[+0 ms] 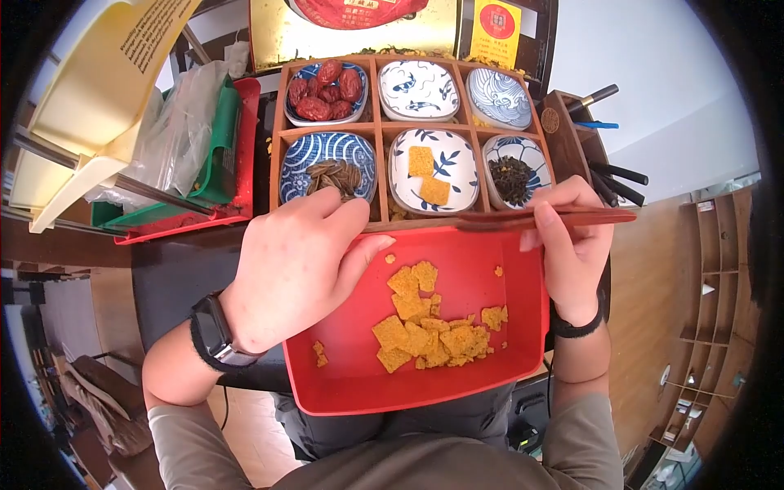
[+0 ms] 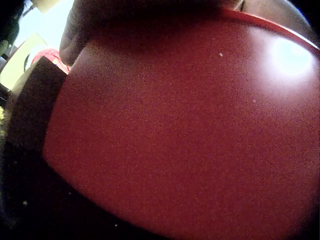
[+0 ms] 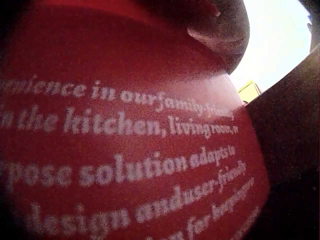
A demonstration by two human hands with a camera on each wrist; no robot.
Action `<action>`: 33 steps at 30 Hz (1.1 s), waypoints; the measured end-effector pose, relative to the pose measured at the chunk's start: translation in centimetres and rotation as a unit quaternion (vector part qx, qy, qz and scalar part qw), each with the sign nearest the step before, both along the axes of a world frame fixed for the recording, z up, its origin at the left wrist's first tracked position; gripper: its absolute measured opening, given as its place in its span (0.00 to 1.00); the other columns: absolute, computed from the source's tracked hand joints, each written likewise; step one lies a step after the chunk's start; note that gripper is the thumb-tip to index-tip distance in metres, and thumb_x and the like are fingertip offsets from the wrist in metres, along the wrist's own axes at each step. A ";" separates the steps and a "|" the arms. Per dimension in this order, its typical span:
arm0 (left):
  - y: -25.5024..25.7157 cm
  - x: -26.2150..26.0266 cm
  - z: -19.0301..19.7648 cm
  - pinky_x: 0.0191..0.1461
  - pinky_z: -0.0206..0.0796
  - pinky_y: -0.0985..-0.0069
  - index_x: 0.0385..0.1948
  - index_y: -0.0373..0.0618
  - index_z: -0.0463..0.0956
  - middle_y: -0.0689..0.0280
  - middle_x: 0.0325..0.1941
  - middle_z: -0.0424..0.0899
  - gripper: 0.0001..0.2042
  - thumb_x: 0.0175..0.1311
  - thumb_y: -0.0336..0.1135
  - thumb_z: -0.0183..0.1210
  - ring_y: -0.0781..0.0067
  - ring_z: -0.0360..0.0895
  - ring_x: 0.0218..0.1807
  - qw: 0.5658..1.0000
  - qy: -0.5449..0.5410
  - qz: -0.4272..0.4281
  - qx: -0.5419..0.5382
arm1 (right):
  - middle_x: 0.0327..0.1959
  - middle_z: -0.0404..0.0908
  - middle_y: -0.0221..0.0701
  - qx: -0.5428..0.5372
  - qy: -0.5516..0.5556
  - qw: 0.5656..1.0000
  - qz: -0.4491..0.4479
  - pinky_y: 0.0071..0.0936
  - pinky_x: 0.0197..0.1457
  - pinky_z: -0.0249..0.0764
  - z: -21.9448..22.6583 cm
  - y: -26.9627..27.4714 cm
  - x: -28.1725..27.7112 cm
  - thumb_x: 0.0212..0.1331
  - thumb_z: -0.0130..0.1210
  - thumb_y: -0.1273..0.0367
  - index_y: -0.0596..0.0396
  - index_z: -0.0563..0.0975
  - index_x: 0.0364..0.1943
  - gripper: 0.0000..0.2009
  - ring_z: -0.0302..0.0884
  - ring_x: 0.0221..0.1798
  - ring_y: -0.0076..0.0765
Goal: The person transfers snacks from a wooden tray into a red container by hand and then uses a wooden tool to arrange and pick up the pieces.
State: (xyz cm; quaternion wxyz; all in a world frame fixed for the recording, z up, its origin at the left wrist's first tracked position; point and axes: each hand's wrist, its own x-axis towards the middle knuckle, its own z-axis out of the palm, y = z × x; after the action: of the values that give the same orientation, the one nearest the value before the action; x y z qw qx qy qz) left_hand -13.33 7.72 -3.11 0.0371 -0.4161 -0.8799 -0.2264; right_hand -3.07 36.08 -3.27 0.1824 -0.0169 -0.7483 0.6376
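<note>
Two square crackers (image 1: 420, 161) in leaf-patterned dish (image 1: 464, 184), between sunflower seeds (image 1: 335, 175) and tea leaves (image 1: 510, 180) | right hand (image 1: 576, 253): fingers clamped on slim reddish-brown utensil (image 1: 588, 216), crosswise near far rim of red bin (image 1: 506, 367) | left hand (image 1: 294, 265): fingertips hidden at seed dish (image 1: 306, 147), grip cannot be told | bin holds broken orange crackers (image 1: 433, 327)

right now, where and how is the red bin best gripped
Probably grip the bin by its left and right rims, coming from both sides at once: it is wide and open-topped, with loose crackers inside, so an even hold should keep it level.
</note>
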 end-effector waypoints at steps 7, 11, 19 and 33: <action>0.0 0.0 0.0 0.35 0.71 0.54 0.32 0.42 0.75 0.55 0.31 0.76 0.15 0.68 0.40 0.72 0.44 0.80 0.34 1.000 -0.001 0.002 -0.001 | 0.28 0.81 0.29 0.027 0.061 0.987 0.145 0.21 0.32 0.66 -0.5 1.2 0.4 0.67 0.59 0.84 0.60 0.78 0.38 0.05 0.73 0.27 0.18; 0.0 0.0 0.0 0.35 0.71 0.54 0.32 0.42 0.75 0.55 0.31 0.76 0.15 0.68 0.39 0.72 0.43 0.79 0.34 1.000 -0.003 0.003 -0.003 | 0.26 0.82 0.31 0.054 0.063 0.983 0.163 0.23 0.29 0.66 -0.2 0.9 0.6 0.62 0.64 0.83 0.60 0.81 0.34 0.05 0.76 0.25 0.23; 0.0 0.0 0.0 0.34 0.70 0.54 0.31 0.42 0.75 0.56 0.31 0.75 0.15 0.68 0.40 0.72 0.44 0.79 0.33 1.000 -0.001 0.001 -0.001 | 0.22 0.83 0.33 0.178 0.020 0.945 0.274 0.34 0.27 0.74 1.5 0.7 0.0 0.55 0.75 0.76 0.53 0.85 0.28 0.07 0.84 0.24 0.44; 0.0 0.0 -0.1 0.33 0.70 0.54 0.31 0.42 0.74 0.56 0.30 0.75 0.16 0.69 0.41 0.72 0.44 0.79 0.33 1.000 -0.004 0.000 -0.002 | 0.26 0.84 0.34 0.238 -0.004 0.908 0.345 0.39 0.30 0.74 1.4 0.7 -0.7 0.56 0.77 0.72 0.51 0.84 0.32 0.09 0.85 0.28 0.49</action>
State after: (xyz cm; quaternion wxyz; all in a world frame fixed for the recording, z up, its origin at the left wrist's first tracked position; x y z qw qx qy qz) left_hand -13.37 7.72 -3.17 0.0328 -0.4150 -0.8807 -0.2259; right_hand -3.79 36.73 -1.82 -0.0533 0.2832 -0.8381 0.4633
